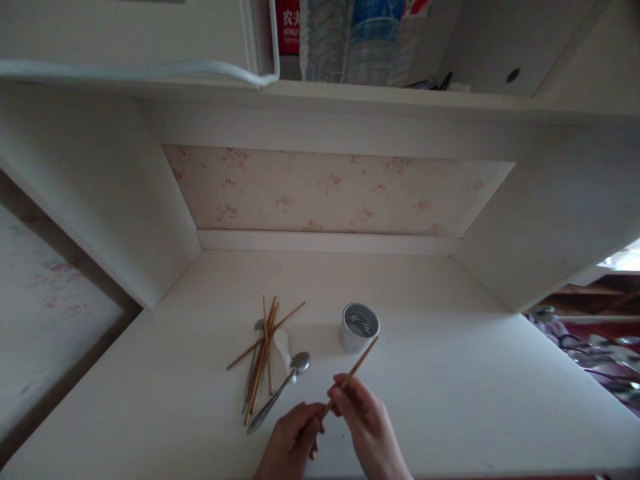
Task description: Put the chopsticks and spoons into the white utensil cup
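My right hand (367,423) pinches a wooden chopstick (356,369) near its lower end; the stick slants up and right, its tip close to the rim of a small white utensil holder (358,328). My left hand (293,443) is closed beside it, fingertips touching the chopstick's bottom end. To the left, several wooden chopsticks (263,353) lie in a loose pile on the white desk (450,387), together with a metal spoon (280,391), a white spoon (283,345) and another metal utensil partly under the sticks.
The desk sits in a white alcove with a floral back panel (335,190). A shelf above holds water bottles (350,40) and a red package (287,27). A cluttered area (590,353) lies past the desk's right edge.
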`<state>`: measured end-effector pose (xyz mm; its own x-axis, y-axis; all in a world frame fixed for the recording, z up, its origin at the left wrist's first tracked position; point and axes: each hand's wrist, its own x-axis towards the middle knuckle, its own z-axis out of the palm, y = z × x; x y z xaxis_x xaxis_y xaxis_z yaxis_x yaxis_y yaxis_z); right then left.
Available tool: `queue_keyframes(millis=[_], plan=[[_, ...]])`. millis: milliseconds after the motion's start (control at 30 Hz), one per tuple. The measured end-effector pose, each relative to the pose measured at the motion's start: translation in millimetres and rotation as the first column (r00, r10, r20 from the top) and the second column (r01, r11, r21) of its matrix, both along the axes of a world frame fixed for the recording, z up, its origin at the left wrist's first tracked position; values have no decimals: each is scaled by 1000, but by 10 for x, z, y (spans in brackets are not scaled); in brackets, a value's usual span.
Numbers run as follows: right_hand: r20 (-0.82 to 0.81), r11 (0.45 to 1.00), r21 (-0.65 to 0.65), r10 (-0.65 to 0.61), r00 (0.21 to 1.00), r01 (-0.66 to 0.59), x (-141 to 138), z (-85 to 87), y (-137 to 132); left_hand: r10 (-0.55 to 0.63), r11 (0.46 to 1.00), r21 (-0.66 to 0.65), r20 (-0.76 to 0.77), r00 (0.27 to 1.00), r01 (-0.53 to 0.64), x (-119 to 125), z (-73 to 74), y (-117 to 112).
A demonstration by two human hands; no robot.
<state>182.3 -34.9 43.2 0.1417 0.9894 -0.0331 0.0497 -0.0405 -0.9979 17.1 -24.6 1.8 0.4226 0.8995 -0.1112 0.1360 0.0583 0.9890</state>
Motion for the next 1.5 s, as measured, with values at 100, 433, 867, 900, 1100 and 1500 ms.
queue_keyframes(millis=[100,433,867,900,1100,1500], plan=[[-19,995,78,-66,998,67,134,292,112,106,992,-68,63,992,-102,26,24,-9],[95,821,409,-472,876,398,877,968,981,110,990,-98,36,993,-106,38,161,10],[376,971,142,-232,897,192,879,288,1248,101,991,-85,-26,995,-103,51,203,-20],[370,972,135,-232,900,194,884,266,1252,94,992,-81,-26,995,-96,49,201,-17],[316,973,99,-229,921,208,898,195,1286,103,993,-57,-30,994,-104,57,177,-20],[100,982,156,-121,988,105,765,-277,886,106,993,-40,-82,991,-110,72,160,-35]])
